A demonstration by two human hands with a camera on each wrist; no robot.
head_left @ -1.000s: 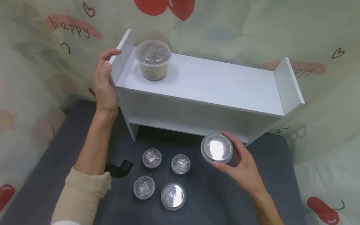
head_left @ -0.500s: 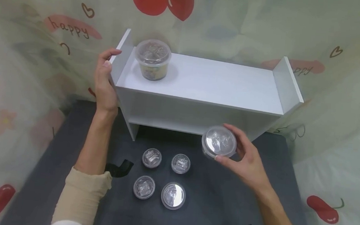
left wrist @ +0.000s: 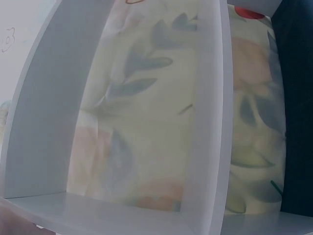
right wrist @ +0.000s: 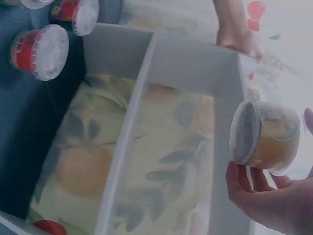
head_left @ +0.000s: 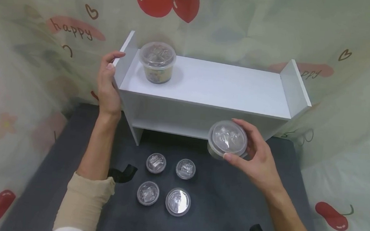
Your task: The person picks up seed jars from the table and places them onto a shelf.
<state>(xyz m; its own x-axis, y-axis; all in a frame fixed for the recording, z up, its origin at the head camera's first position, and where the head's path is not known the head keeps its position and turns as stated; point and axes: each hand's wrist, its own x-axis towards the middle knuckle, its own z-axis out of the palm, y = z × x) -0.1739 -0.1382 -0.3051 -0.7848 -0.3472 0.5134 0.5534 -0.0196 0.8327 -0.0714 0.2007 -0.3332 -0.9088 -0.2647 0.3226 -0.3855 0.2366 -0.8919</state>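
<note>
A white two-tier wooden shelf (head_left: pixel 212 92) stood on the dark grey bench (head_left: pixel 229 211), steadied by a left hand (head_left: pixel 108 85) whose fingers curled round its end panel. In front of the lower tier, the right hand (head_left: pixel 255 163) held aloft a small clear lidded plastic tub (head_left: pixel 226 140), fingers clamped around its rim; likely light, smooth and slightly crushable, best gripped by the sides.
</note>
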